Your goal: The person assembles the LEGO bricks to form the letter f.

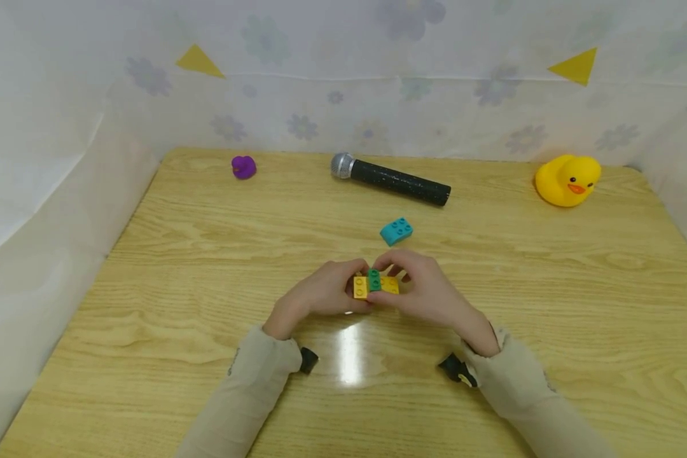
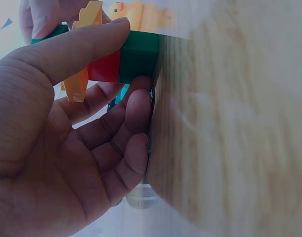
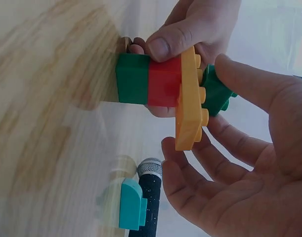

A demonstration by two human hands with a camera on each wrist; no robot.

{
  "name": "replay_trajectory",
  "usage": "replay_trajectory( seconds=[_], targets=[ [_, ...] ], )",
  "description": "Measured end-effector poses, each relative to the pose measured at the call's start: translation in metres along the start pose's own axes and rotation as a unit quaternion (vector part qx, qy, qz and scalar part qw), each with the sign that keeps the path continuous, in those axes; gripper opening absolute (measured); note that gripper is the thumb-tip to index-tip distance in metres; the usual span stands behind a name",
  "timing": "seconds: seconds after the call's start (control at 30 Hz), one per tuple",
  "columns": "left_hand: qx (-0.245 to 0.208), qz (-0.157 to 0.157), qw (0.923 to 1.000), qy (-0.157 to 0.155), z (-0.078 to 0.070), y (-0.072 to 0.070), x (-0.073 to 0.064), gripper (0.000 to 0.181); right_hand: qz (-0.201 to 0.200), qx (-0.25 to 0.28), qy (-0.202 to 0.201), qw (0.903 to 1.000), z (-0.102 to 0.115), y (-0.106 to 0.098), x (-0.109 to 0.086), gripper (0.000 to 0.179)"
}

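Note:
A small stack of toy building bricks stands on the table between the two hands. In the right wrist view its lowest piece is a green brick (image 3: pixel 133 79), with a red brick (image 3: pixel 164 84) above it and a flat yellow brick (image 3: pixel 189 111) across that. On the yellow piece sits a smaller green brick (image 1: pixel 374 280), which looks tilted in the right wrist view. The left hand (image 1: pixel 327 289) grips the lower stack between thumb and fingers. Thumb and fingers of the right hand (image 1: pixel 426 289) pinch the upper green brick. Just beyond lies a teal brick (image 1: pixel 397 231) with a curved end.
A black microphone (image 1: pixel 397 180) with a silver head lies toward the back of the wooden table (image 1: pixel 166 318). A small purple duck (image 1: pixel 243 167) is at back left, a larger yellow duck (image 1: pixel 567 181) at back right. Flower-patterned white sheets (image 1: pixel 332 57) hang around the table.

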State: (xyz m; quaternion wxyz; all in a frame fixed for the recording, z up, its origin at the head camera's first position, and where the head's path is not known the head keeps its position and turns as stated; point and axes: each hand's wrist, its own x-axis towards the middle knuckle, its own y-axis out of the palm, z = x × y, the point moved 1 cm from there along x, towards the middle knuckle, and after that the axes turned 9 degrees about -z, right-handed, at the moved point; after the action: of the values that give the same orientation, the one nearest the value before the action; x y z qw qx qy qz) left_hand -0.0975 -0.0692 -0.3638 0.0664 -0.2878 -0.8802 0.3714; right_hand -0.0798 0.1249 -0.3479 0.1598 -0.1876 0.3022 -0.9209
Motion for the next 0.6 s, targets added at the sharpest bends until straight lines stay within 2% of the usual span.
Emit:
replay_trajectory(
  seconds=[0.6],
  targets=[
    [0.014, 0.001, 0.9999, 0.005, 0.0001, -0.0002, -0.0003, 0.041, -0.012, -0.012, -0.024, 0.9996, 0.0023, 0.0062, -0.0007, 0.039]
  ],
)
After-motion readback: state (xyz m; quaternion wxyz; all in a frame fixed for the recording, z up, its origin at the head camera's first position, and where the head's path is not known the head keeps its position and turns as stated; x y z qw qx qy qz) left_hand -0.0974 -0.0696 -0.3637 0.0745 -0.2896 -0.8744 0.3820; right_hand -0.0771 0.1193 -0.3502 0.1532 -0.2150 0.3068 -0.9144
